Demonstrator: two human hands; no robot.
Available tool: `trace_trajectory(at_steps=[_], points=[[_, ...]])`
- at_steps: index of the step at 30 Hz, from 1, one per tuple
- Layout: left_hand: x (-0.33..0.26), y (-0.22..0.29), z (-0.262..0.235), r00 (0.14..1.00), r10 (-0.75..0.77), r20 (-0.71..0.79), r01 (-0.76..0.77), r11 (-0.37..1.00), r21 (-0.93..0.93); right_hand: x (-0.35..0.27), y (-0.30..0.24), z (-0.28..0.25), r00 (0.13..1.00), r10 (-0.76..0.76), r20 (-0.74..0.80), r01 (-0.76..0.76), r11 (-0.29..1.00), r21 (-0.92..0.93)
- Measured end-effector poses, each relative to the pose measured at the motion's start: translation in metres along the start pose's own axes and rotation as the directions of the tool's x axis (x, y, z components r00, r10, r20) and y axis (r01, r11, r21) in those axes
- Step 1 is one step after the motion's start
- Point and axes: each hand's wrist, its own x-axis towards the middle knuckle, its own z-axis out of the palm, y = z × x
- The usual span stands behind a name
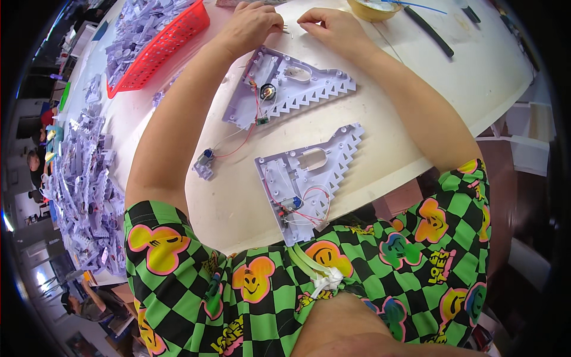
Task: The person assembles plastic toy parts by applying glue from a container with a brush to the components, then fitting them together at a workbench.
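Observation:
At the far edge of the work area, my left hand (253, 27) is closed, its fingertips beside a few tiny metal pieces (288, 30); whether it grips any is too small to tell. My right hand (336, 28) faces it with thumb and fingers pinched together, and what they hold cannot be made out. Just below both hands lies a pale purple saw-toothed plastic shell (321, 85) with a round speaker (268, 91) and thin wires. A red wire runs from it to a small motor piece (205, 162). Nearer me sits a second such shell (336, 156), with a blue motor (292, 203) and looped wires.
A red perforated basket (160, 49) full of purple plastic parts stands at the far left. A large heap of similar parts (86, 190) covers the left side. A yellow bowl (373, 9) and a black bar-like tool (429, 33) lie at the far right. People sit farther left.

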Motion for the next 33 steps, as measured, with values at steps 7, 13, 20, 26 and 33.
trace_trajectory(at_steps=[7, 13, 20, 26, 33], points=[[-0.006, -0.016, 0.027, 0.975, -0.105, -0.194, 0.061, 0.974, -0.220, 0.004, -0.020, 0.006, 0.994, -0.111, -0.002, 0.109, 0.980, -0.166], [-0.009, -0.020, 0.020, 0.965, -0.225, -0.135, 0.144, 0.884, -0.445, 0.011, -0.032, 0.002, 0.998, -0.055, 0.027, 0.059, 0.983, -0.175], [-0.003, 0.001, 0.015, 0.960, -0.017, -0.280, -0.003, 0.997, -0.071, 0.012, -0.012, -0.006, 0.998, 0.038, -0.048, -0.046, 0.985, -0.168], [0.001, 0.001, 0.017, 0.980, -0.019, -0.198, 0.016, 1.000, -0.018, 0.009, -0.011, 0.000, 0.999, 0.003, -0.041, -0.010, 0.985, -0.175], [0.003, 0.001, 0.025, 0.949, -0.078, -0.307, 0.064, 0.996, -0.056, 0.011, -0.002, 0.001, 0.995, -0.067, -0.069, 0.056, 0.986, -0.158]])
